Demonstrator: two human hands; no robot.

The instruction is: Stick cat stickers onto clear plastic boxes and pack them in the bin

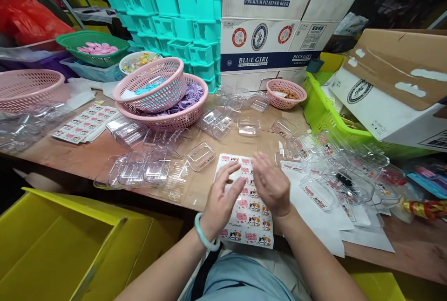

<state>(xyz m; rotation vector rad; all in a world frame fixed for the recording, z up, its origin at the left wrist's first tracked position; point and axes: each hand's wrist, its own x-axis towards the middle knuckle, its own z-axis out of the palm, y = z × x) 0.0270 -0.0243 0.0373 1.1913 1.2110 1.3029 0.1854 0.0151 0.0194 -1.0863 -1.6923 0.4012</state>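
At counter front: a sticker sheet [248,212] lies flat at the near edge of the wooden counter [87,156], partly hanging over it toward the person's lap.
Sticker sheet look: white, glossy paper, rectangular, printed with rows of small pink labels and orange, black and white cartoon cats.
Left hand: the left hand [220,201] hovers over the sheet's left part, fingers loosely spread and extended, gripping nothing that can be seen; a pale green bangle [206,235] circles its wrist.
Right hand: the right hand [270,183] sits above the sheet's upper right, seen from the back, fingers bent downward toward the paper; whether the fingertips pinch a sticker cannot be told.
Clear boxes: small transparent plastic boxes [200,155], thin-walled and rectangular with rounded corners, lie scattered just beyond and left of the sheet.
Stickered boxes: more clear boxes [328,184] carrying cat stickers are heaped to the right, on white backing papers [352,238].
Baskets: two round pink plastic baskets [164,93] with lattice walls are stacked behind, the lower one holding lilac pieces.
Second sheets: other sticker sheets [85,124] lie at far left.
Backdrop: teal plastic crates [174,7] and a printed cardboard beer carton [272,26].
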